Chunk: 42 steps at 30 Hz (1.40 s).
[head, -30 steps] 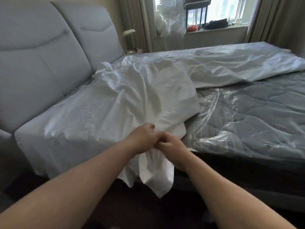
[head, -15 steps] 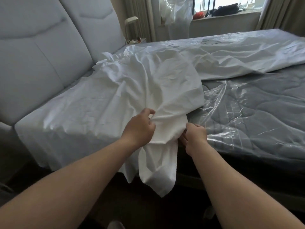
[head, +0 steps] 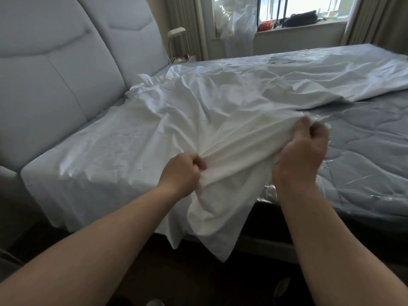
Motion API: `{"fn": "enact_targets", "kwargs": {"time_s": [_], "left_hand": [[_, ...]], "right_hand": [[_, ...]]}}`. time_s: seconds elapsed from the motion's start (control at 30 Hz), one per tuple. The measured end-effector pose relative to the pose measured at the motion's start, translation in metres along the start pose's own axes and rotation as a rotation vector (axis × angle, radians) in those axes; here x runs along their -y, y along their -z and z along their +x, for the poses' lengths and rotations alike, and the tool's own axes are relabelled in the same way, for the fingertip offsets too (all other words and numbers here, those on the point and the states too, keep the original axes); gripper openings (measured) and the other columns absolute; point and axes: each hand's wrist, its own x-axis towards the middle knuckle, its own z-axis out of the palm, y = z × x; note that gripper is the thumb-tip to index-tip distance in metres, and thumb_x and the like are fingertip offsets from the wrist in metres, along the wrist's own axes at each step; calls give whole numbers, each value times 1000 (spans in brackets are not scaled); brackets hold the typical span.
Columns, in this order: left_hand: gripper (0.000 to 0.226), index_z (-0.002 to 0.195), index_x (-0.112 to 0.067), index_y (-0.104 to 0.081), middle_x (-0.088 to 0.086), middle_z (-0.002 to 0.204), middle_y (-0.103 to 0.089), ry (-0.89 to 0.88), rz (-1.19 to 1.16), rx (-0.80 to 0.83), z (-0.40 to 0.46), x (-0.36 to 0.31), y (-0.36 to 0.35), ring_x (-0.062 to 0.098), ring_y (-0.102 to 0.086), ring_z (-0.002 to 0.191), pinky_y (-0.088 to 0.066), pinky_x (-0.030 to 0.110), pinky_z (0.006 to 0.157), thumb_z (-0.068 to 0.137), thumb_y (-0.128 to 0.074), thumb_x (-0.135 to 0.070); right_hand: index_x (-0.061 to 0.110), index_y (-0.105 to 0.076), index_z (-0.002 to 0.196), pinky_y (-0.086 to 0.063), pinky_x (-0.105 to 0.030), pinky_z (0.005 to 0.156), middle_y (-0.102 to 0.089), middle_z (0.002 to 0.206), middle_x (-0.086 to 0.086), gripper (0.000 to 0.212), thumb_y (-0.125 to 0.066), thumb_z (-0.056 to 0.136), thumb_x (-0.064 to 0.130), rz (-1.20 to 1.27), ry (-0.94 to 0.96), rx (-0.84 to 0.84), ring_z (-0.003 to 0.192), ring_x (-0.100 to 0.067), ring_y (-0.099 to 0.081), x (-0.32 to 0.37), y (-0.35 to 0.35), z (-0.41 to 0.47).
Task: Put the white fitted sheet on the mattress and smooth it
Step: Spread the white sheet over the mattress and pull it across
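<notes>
Grey mattress (head: 364, 151), white fitted sheet (head: 176, 120) rumpled, edge bunched

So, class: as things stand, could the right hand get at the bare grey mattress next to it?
Probably yes. The right hand is raised just above the uncovered mattress with nothing between them, but it grips the white sheet, so it would have to let go or carry the sheet along.

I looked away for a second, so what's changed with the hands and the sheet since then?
The right hand moved right and up along the sheet's edge, away from the left hand, stretching the white sheet between them. Both hands still grip it. The grey mattress on the right stays uncovered, and a flap still hangs over the near side.
</notes>
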Motion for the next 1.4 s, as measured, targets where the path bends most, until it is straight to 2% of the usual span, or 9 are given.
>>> {"fn": "enact_targets", "kwargs": {"time_s": [0.1, 0.17, 0.37, 0.57, 0.83, 0.93, 1.17, 1.27, 1.4], "left_hand": [[30, 83, -26, -71, -13, 74, -63, -9, -54, 30, -3, -18, -4, 14, -58, 73, -44, 28, 70, 89, -48, -7], [22, 83, -22, -69, -6, 76, -65, 38, -180, -79, -2, -26, -2, 18, -61, 74, -49, 32, 70, 88, -49, -16], [67, 100, -11, -70, 16, 97, -74, 86, -378, 192, -4, -40, 7, 35, -71, 93, -57, 55, 91, 75, -58, -72], [19, 86, -10, -77, 14, 83, -77, 163, -47, 255, -8, -24, -5, 31, -74, 81, -62, 49, 76, 83, -70, -27], [26, 103, -10, -69, 11, 103, -70, 93, -28, -151, 1, -9, -11, 32, -64, 99, -52, 43, 89, 103, -50, -28], [20, 100, -14, -63, 7, 104, -67, 10, -178, -317, 6, -9, -6, 25, -61, 98, -49, 39, 87, 105, -49, -28], [14, 99, -21, -61, -1, 100, -66, -60, -289, -333, 4, -15, -5, 18, -60, 95, -43, 31, 82, 104, -51, -28], [17, 95, -18, -64, 1, 96, -68, 66, -188, -127, 1, -12, -5, 24, -63, 94, -51, 37, 85, 102, -52, -28], [20, 98, -23, -64, -5, 101, -67, 58, -145, -28, -6, -14, -9, 19, -63, 97, -53, 39, 91, 100, -56, -41]], "right_hand": [[9, -53, 82, -39, -31, 80, -46, 81, 3, 24, -55, 103, 18, -356, 790, 143, 80, -17, -47, 42, 1, -32], [5, -56, 79, -40, -39, 86, -54, 85, -7, 24, -60, 101, 15, -535, 953, 384, 87, -27, -50, 25, 12, -48], [17, -67, 89, -50, -46, 91, -63, 110, 3, 13, -68, 94, 29, -666, 417, 1074, 105, -22, -59, -44, 28, -87], [27, -77, 86, -51, -26, 80, -74, 85, 16, 14, -71, 94, 17, -649, -155, 1305, 84, 0, -66, -26, 34, -89], [24, -58, 129, -40, -51, 109, -56, 134, -8, 40, -55, 90, 33, -1029, -225, 166, 126, -32, -50, -40, 43, -20], [15, -49, 135, -53, -48, 96, -55, 133, -15, 60, -59, 82, 43, -936, -600, 96, 113, -36, -59, -47, 50, -7], [19, -66, 111, -51, -24, 44, -71, 85, -6, 15, -62, 96, 21, -216, -1121, 131, 67, -21, -69, -52, 53, -5], [13, -70, 115, -61, -34, 56, -77, 95, -8, 25, -66, 91, 14, -10, -919, -35, 74, -26, -77, -44, 53, 7], [26, -70, 103, -59, -34, 77, -71, 97, 9, 17, -54, 99, 21, -279, -28, -83, 89, -15, -71, 3, 45, 7]]}}
